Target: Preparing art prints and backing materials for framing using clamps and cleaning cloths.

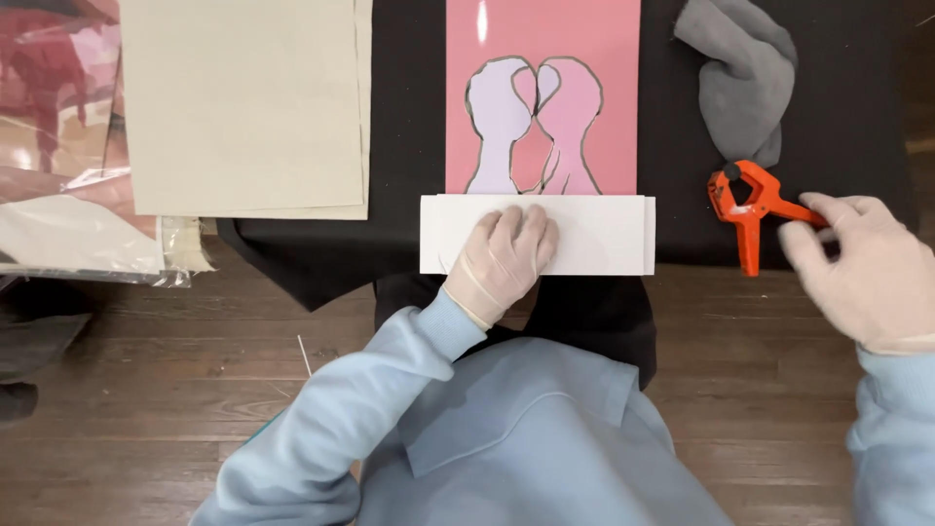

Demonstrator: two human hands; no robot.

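On the black tabletop (838,117), the left hand (502,258) presses flat on white folded paper (594,234) while right hand (867,268) fingers (813,209) pinch the orange spring clamp (748,205) handle, rightward.

Both hands are in pale cream gloves, left hand (502,258) and right hand (867,268), with light blue sleeves (370,390). The folded paper stack (604,234) is plain white. Behind it sits a pink sheet (584,39) with two outlined head shapes, one lavender (497,117), one pink (573,107). The clamp (745,205) is bright orange. Black cloth (838,117) covers the desk; grey rag (745,83), beige fabric (243,97), dark brown wood floor (146,390).
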